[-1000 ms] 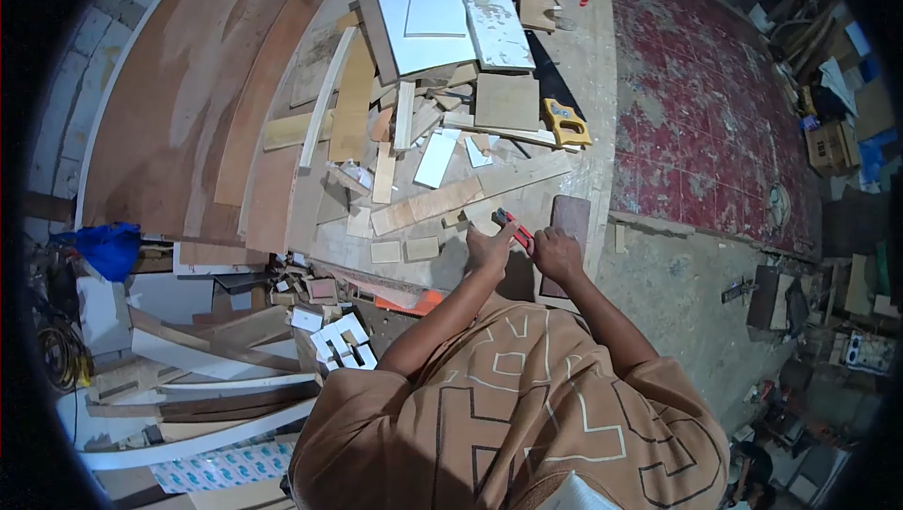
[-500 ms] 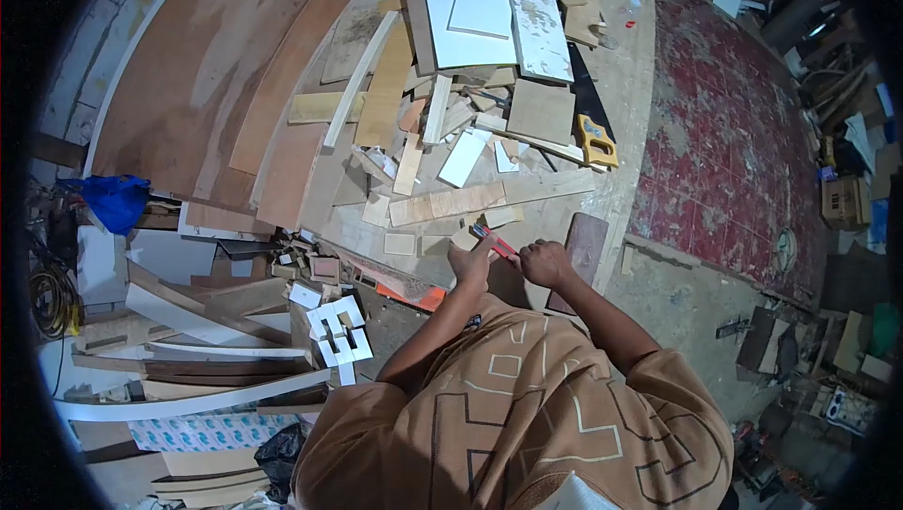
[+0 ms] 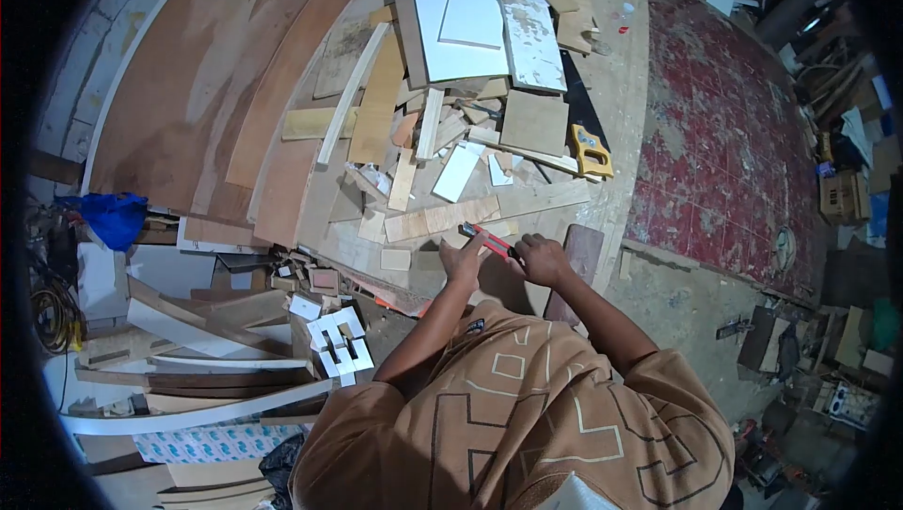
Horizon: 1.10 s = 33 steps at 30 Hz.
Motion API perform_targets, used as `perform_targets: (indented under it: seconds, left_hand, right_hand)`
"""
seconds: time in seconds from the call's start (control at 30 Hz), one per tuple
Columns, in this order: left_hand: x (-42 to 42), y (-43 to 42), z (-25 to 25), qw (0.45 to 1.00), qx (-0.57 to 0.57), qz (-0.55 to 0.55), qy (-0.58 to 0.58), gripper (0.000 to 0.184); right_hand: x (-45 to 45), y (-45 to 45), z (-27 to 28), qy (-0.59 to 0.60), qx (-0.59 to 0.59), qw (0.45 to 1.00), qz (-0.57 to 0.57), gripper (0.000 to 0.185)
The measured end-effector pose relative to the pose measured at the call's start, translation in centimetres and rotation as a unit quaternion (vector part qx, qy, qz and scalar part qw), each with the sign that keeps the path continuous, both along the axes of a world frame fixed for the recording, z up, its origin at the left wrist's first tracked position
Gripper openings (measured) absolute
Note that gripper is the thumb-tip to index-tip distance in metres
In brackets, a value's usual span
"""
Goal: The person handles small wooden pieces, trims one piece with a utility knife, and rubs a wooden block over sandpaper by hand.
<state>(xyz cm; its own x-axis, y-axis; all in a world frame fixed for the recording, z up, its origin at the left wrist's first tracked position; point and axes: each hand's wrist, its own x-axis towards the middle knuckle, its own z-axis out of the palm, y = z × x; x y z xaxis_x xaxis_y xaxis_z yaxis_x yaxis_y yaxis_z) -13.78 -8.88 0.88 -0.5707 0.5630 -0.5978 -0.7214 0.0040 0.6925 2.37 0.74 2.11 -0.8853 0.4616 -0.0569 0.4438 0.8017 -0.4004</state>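
Close to my body, over the near edge of the workbench, both hands meet at a slim red utility knife (image 3: pixel 496 244) with a dark end pointing up and left. My left hand (image 3: pixel 462 258) is closed around the dark-end side, its thumb along the tool. My right hand (image 3: pixel 541 260) grips the other end with curled fingers. A reddish-brown wooden block (image 3: pixel 580 258) lies just right of my right hand. Beyond the hands is a long pale wood strip (image 3: pixel 442 216), and a small light wood piece (image 3: pixel 396 260) rests left of my left hand.
Offcuts and white boards (image 3: pixel 461 39) are heaped across the bench (image 3: pixel 616 87). A handsaw with a yellow handle (image 3: pixel 592 151) lies at the right of the heap. Wood scraps (image 3: pixel 216 322) are stacked on the lower left. A red floor panel (image 3: pixel 715 134) lies to the right.
The view has shifted slightly, so the bench things appear a little lower and further left. My right hand's fingers have shifted on the red utility knife, and more of it now shows between my hands.
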Motion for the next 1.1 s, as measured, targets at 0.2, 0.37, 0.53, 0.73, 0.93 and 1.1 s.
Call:
perform_targets:
  seconds: [0.2,0.37,0.53,0.73,0.93,1.1]
  left_hand:
    - [0.5,3.1,0.6,0.996,-0.053,-0.053,0.040,0.068]
    - [-0.7,2.8,-0.2,0.986,-0.026,-0.155,0.048,0.038]
    - [-2.6,0.7,0.7,0.968,-0.002,-0.249,-0.043,0.071]
    - [-2.9,-1.0,2.0,0.932,0.158,-0.273,-0.179,0.063]
    - [-2.2,-1.1,2.7,0.922,0.200,-0.308,-0.121,0.054]
    - [0.0,0.0,3.4,0.910,0.157,-0.384,0.009,0.049]
  right_hand:
    - [-0.9,2.3,0.0,0.034,-0.165,0.984,-0.057,0.035]
    - [-1.2,4.6,-2.8,0.052,-0.167,0.948,-0.265,0.030]
    - [-3.1,7.1,-5.8,-0.064,-0.119,0.962,-0.237,0.033]
    - [-6.6,7.9,-5.5,-0.037,-0.120,0.986,-0.113,0.048]
    - [-4.3,6.3,-3.4,0.095,-0.160,0.959,-0.215,0.049]
    - [0.3,3.1,1.0,0.208,-0.487,0.821,-0.215,0.039]
